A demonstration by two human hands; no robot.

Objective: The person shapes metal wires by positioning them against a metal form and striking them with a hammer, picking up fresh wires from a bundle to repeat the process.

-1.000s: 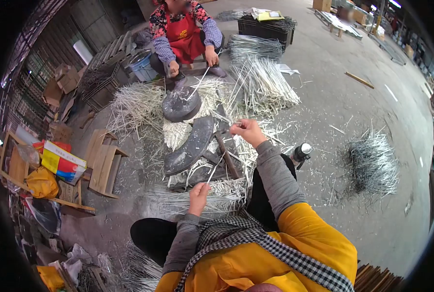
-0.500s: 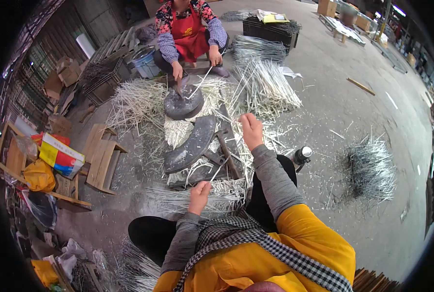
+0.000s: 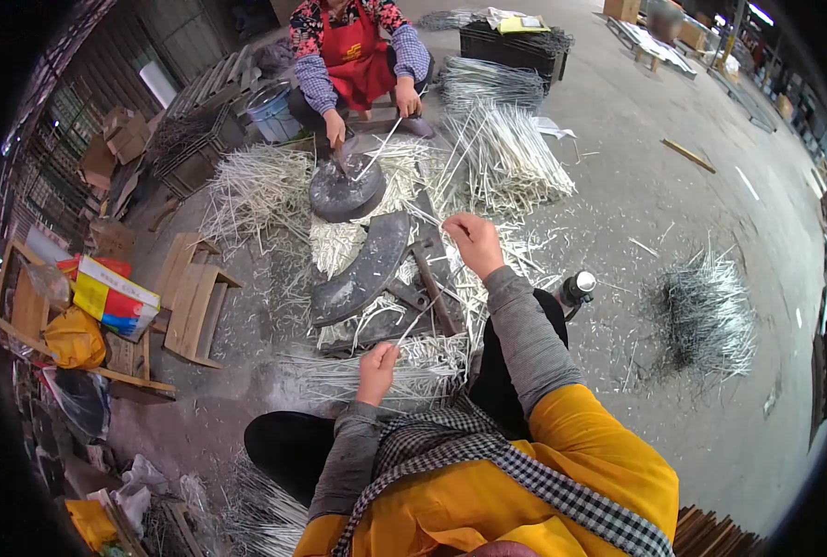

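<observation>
My left hand is closed on a thin pale rod, which slants up and right toward a dark bar. Above and to the right, my right hand has its fingers pinched together beside the curved dark metal piece; what it holds, if anything, is too small to make out. Many pale rods lie just beyond my lap. Further off, a round dark block stands among white pieces.
A co-worker in a red apron sits opposite, hands over the round block. Rod bundles lie beside them, another bundle at the right. A flask stands by my right knee, a wooden stool at the left.
My right hand has shifted slightly and its wrist has turned. My left hand stays closed on the rod, almost in place. The co-worker's left-side hand has moved down onto the round block.
</observation>
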